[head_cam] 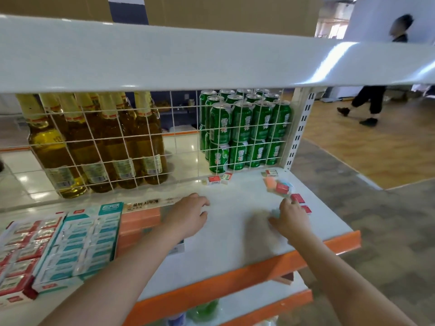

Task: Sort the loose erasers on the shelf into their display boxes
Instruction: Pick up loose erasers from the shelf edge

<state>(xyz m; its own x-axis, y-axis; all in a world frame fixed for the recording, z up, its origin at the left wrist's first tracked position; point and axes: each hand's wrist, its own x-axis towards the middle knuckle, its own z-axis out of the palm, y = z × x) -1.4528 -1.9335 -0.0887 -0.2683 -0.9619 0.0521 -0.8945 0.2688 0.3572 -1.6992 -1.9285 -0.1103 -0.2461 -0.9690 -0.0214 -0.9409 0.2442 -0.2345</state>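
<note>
Right hand reaching red erasers near shelf right edge, grasp unclear; left hand relaxed, empty. Pinch one eraser cleanly.

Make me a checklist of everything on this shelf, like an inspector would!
Surface: white shelf with an orange front edge.
Job's things: loose erasers at right and two by the wire grid; red box, teal box and orange box at left.
Clutter: nothing seen.
Grips: left hand hovers, fingers loosely curled, empty; right hand reaches a red eraser, grasp unclear.
Cables: nothing seen.
Surroundings: bottles and green cans behind the grid; a person walking.
</note>
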